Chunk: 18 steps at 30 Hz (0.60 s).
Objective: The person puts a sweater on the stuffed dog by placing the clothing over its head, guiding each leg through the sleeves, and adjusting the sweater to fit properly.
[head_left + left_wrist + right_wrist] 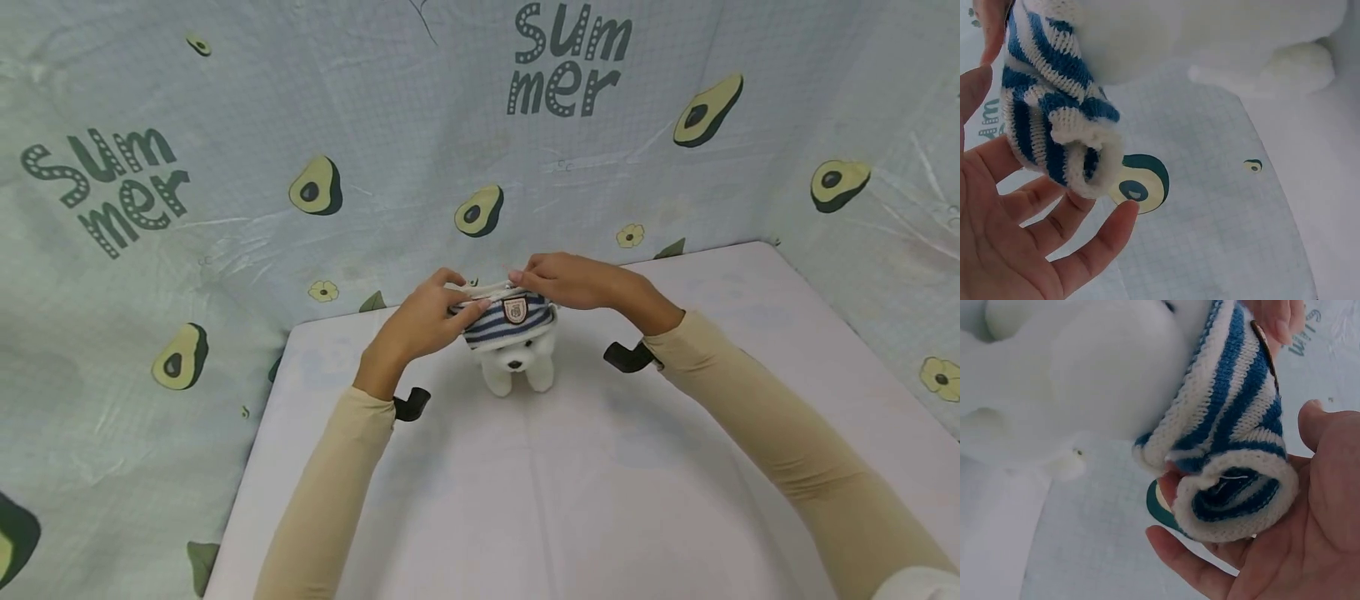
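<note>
A white plush dog (pixel 538 357) faces forward on the table, with a small blue-and-white striped knitted sweater (pixel 487 323) over the top of its head. The dog's dark nose and front paws show below the knit hem; a shield-shaped badge (pixel 515 311) is on the sweater's front. My left hand (pixel 420 321) grips the sweater's left side, thumb in front and fingers behind. At the upper right edge, my right hand (pixel 573 279) holds the fabric by thumb and fingers. A rolled white sleeve cuff (pixel 1285 487) hangs open against the right fingers in the right wrist view.
The table (pixel 480 500) has a pale cover. Close behind the dog hangs a light cloth backdrop (pixel 405 167) printed with avocados and lettering. Black wrist-worn pieces (pixel 628 357) stick out from under both sleeves.
</note>
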{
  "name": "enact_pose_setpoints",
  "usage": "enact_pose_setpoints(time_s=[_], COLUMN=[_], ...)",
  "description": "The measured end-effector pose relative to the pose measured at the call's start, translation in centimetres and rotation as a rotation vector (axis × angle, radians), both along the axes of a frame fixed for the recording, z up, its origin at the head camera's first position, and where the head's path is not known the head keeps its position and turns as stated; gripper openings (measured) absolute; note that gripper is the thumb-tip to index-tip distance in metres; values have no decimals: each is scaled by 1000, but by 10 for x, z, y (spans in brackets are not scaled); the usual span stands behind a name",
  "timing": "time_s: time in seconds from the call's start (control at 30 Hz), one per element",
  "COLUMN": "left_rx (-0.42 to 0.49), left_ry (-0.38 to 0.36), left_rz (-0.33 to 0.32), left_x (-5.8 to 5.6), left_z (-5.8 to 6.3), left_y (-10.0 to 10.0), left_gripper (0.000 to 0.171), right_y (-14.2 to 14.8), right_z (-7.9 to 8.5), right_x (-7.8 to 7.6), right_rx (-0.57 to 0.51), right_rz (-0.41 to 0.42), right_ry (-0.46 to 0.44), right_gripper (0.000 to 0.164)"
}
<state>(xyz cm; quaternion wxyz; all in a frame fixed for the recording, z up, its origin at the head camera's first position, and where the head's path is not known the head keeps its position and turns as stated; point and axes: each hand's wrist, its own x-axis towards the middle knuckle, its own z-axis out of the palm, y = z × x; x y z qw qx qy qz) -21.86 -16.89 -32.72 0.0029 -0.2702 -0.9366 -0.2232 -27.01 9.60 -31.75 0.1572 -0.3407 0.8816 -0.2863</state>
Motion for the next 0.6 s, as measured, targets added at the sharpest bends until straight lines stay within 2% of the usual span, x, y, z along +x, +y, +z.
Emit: enact_pose_setpoints(time_s=[0.07, 0.13, 0.27, 0.33, 0.43, 0.53, 0.6], left_rx=[30, 103, 332, 460, 650, 823, 918], left_ry=[2, -8, -83, -137, -228, -321, -379], left_rz=[1, -8, 8, 49, 145, 239, 302], left_x=[2, 5, 10, 14, 21, 29, 33], left_z=[-4, -7, -19, -25, -34, -41, -46], left_y=[-2, -3, -3, -2, 1, 4, 7], left_gripper=[43, 39, 45, 54, 63, 64, 62], right_y=[5, 11, 25, 30, 34, 36, 35], right_z=[-5, -10, -24, -32, -40, -49, -54], right_x=[0, 0, 5, 8, 14, 21, 26], right_rx=[-17, -72, -222, -291, -390, -457, -487], right_rz=[-8, -12, -52, -98, -224, -338, -377], right_ry=[-19, -49, -137, -192, -322, -456, -543], right_gripper=[58, 53, 52, 57, 60, 57, 51])
